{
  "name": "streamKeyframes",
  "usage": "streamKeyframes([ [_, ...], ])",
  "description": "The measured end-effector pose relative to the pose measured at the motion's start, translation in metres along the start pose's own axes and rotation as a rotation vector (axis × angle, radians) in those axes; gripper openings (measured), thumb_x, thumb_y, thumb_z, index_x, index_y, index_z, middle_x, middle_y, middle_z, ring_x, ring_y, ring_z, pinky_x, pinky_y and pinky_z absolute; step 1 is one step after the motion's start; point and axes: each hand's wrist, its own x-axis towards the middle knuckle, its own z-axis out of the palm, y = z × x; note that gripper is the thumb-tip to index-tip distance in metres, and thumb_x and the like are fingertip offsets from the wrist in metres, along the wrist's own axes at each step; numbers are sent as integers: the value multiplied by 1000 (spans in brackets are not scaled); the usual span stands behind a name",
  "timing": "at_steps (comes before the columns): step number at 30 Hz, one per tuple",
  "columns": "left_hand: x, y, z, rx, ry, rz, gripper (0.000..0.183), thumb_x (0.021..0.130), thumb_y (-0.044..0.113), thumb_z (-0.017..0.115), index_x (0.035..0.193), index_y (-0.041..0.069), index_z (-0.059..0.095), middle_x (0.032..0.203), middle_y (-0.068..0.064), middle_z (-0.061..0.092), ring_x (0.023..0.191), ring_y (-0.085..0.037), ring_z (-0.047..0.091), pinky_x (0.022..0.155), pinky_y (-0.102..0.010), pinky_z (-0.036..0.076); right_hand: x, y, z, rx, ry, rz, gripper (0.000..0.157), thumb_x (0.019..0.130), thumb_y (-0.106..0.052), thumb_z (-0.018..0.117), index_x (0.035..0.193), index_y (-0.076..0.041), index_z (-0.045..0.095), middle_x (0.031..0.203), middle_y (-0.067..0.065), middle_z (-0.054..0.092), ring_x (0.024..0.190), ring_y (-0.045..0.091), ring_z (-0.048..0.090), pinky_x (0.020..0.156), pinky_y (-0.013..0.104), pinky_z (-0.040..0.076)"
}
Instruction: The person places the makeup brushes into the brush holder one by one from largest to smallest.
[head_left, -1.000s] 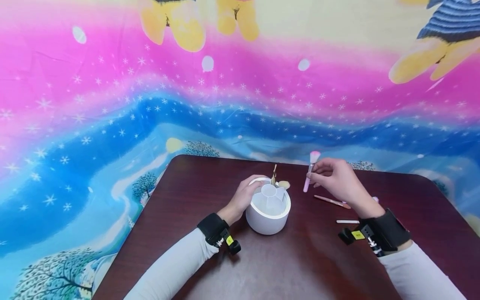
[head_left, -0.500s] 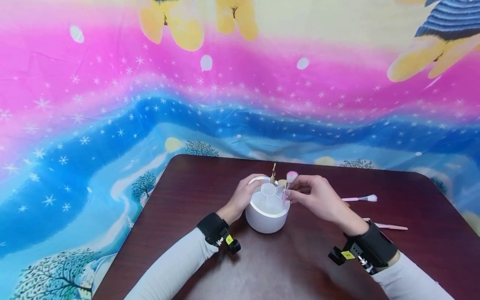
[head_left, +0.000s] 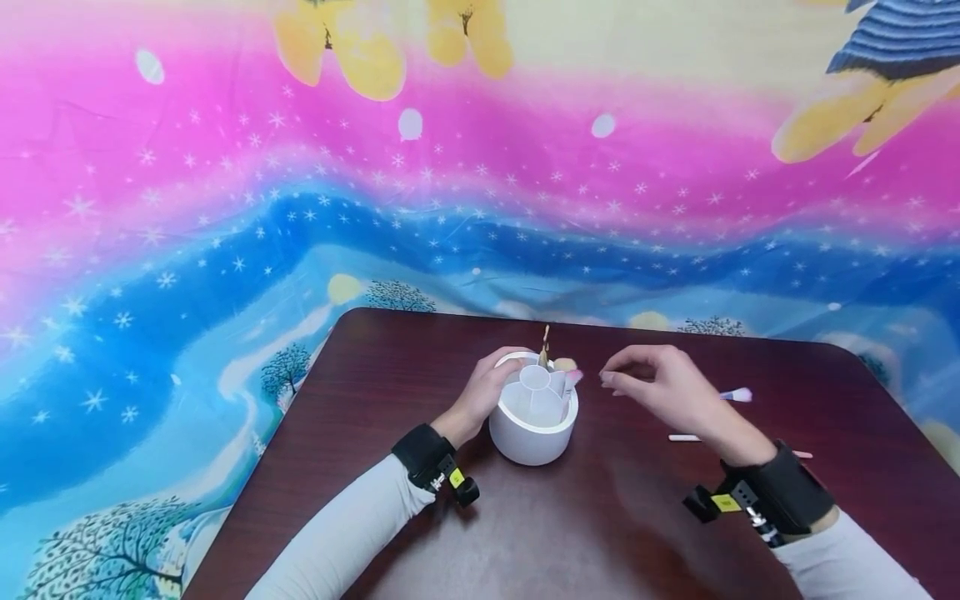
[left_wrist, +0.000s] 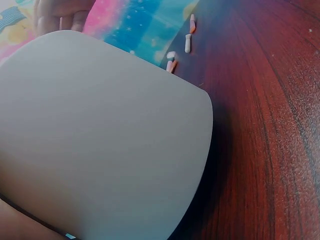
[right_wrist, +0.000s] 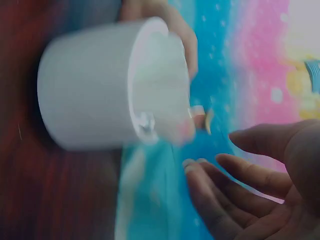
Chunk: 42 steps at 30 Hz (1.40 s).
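A white round brush holder (head_left: 532, 442) with inner compartments stands upright on the table. My left hand (head_left: 482, 392) grips its left rim, the thumb over the edge. A makeup brush with pink-tipped bristles (head_left: 573, 377) leans in a right-hand compartment, its handle mostly hidden. Behind it show a pale tan brush head (head_left: 565, 364) and a thin gold piece (head_left: 544, 350) sticking up. My right hand (head_left: 663, 385) hovers just right of the holder, holding nothing. In the right wrist view its fingers (right_wrist: 200, 187) and thumb are spread apart. The holder's side (left_wrist: 110, 130) fills much of the left wrist view.
On the dark wooden table (head_left: 375, 433), right of the holder, lie a brush with whitish bristles (head_left: 737, 394), a white handle (head_left: 684, 437) and a pink handle end (head_left: 805, 455), partly hidden by the right arm. A colourful patterned cloth (head_left: 480, 192) hangs behind the table.
My right hand has carried the pink-tipped brush left into the holder, let it go and drawn back to the right. The left hand has stayed on the holder.
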Motion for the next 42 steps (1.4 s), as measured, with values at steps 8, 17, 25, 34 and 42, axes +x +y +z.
streamKeyframes([
  [8,3,3,0,-14,-24,-9,35,96,23,48,125,5,56,122,-6,57,111,-16,49,98,-43,36,-11,55,-42,-130,-2,145,27,93,-34,57,103,-10,65,87,5,68,73,15,63,62,37,51],
  [17,0,1,2,-14,-13,-20,33,94,30,50,122,14,59,120,0,58,110,-13,50,97,-42,36,-28,141,-60,-44,-169,401,45,94,-24,55,109,18,54,85,19,66,77,29,64,68,41,55],
  [25,-2,7,0,-3,-17,-6,34,95,28,49,122,10,59,119,-2,59,109,-13,51,97,-43,37,-31,180,-62,-33,-193,614,49,94,-35,54,98,14,58,80,18,64,75,29,63,66,41,55],
  [34,2,0,2,-8,1,-4,35,93,33,51,121,13,60,115,5,61,106,-10,52,96,-42,38,-12,182,-48,-145,-94,588,40,88,-30,61,89,10,61,73,15,63,63,24,60,53,37,53],
  [42,2,-2,2,-26,-1,5,37,92,31,51,122,11,60,114,4,61,105,-11,53,96,-43,38,1,163,-35,-207,-176,519,26,86,-10,56,65,-1,68,59,8,63,56,22,55,52,32,45],
])
